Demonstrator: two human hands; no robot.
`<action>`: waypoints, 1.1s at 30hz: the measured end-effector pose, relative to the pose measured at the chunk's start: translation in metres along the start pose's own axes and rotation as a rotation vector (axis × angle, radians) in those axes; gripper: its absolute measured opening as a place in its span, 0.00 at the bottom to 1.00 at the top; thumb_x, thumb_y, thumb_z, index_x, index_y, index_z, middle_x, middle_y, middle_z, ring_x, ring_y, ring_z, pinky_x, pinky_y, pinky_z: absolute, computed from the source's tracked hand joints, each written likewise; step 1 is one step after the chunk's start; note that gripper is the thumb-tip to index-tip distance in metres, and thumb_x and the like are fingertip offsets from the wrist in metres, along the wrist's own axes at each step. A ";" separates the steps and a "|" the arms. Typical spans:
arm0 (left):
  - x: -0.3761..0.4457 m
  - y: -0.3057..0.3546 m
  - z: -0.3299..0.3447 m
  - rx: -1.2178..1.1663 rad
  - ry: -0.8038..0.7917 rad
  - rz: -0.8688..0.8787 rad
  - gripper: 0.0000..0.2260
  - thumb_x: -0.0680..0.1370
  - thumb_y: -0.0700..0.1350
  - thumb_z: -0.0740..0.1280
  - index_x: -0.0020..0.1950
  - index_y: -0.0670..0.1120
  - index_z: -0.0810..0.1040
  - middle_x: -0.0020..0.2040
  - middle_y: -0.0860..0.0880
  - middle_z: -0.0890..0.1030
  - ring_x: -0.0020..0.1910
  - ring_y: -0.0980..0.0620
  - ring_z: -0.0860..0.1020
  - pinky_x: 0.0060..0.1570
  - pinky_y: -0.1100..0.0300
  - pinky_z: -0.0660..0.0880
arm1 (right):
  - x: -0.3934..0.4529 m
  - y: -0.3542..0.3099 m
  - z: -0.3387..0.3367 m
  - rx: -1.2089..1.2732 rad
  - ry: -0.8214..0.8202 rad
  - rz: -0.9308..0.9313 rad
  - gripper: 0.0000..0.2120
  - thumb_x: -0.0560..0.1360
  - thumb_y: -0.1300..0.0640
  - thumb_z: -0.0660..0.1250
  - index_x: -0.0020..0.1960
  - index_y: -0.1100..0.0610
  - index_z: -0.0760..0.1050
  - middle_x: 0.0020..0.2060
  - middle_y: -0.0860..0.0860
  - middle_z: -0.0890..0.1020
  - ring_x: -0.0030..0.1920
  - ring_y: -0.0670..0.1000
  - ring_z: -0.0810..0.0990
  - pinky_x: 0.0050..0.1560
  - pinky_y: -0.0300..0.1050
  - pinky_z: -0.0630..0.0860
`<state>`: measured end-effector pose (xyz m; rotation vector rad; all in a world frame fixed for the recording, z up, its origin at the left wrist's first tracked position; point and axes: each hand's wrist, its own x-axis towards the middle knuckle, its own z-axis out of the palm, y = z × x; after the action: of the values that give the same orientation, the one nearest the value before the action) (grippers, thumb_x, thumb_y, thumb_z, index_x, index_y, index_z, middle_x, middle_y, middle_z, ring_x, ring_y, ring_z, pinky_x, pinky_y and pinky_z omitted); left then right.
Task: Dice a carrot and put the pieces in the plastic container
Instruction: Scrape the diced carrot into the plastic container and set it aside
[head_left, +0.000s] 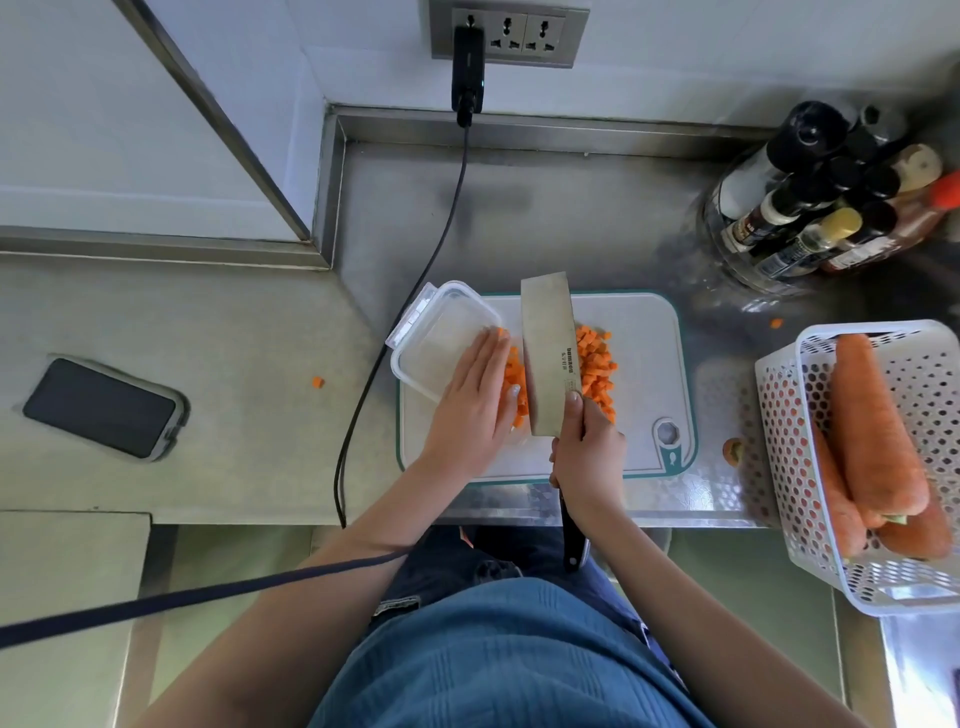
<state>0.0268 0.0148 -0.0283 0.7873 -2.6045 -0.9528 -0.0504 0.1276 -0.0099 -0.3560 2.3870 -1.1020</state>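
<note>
Diced carrot pieces (597, 366) lie in a heap on the white cutting board (652, 374). A broad cleaver (550, 353) stands across the heap, its flat tilted. My right hand (589, 452) grips the cleaver's handle, forefinger on the blade. My left hand (475, 410) lies flat with straight fingers against the carrot pieces left of the blade. The clear plastic container (441, 338) sits at the board's left edge, just beyond my left fingertips, partly covered by that hand.
A white perforated basket (779, 415) with whole carrots (878, 421) stands at the right. Sauce bottles (810, 208) cluster at the back right. A phone (101, 408) lies at the left. A black cable (395, 338) runs from the wall socket past the container. Stray carrot bits (318, 383) dot the counter.
</note>
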 end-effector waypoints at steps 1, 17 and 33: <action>-0.002 0.002 0.000 -0.032 0.016 0.046 0.22 0.82 0.45 0.52 0.72 0.35 0.62 0.72 0.39 0.64 0.74 0.44 0.59 0.72 0.51 0.57 | 0.000 -0.001 0.000 0.001 0.004 0.006 0.25 0.78 0.38 0.50 0.38 0.57 0.68 0.29 0.63 0.75 0.29 0.66 0.73 0.26 0.61 0.73; 0.021 -0.013 -0.008 0.120 -0.002 0.070 0.21 0.82 0.46 0.52 0.71 0.37 0.66 0.71 0.41 0.67 0.72 0.44 0.63 0.71 0.48 0.60 | 0.000 -0.002 -0.002 0.027 -0.013 0.062 0.20 0.82 0.48 0.52 0.43 0.61 0.71 0.28 0.59 0.75 0.25 0.53 0.72 0.26 0.60 0.75; -0.025 -0.008 -0.020 0.104 0.093 0.277 0.13 0.80 0.40 0.54 0.61 0.41 0.73 0.59 0.41 0.77 0.61 0.43 0.73 0.60 0.49 0.72 | 0.001 -0.004 0.001 0.017 0.002 0.059 0.19 0.82 0.47 0.52 0.38 0.57 0.69 0.29 0.61 0.75 0.26 0.62 0.72 0.26 0.60 0.74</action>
<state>0.0590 0.0136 -0.0201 0.4630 -2.6095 -0.6905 -0.0508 0.1240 -0.0082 -0.2767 2.3729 -1.0951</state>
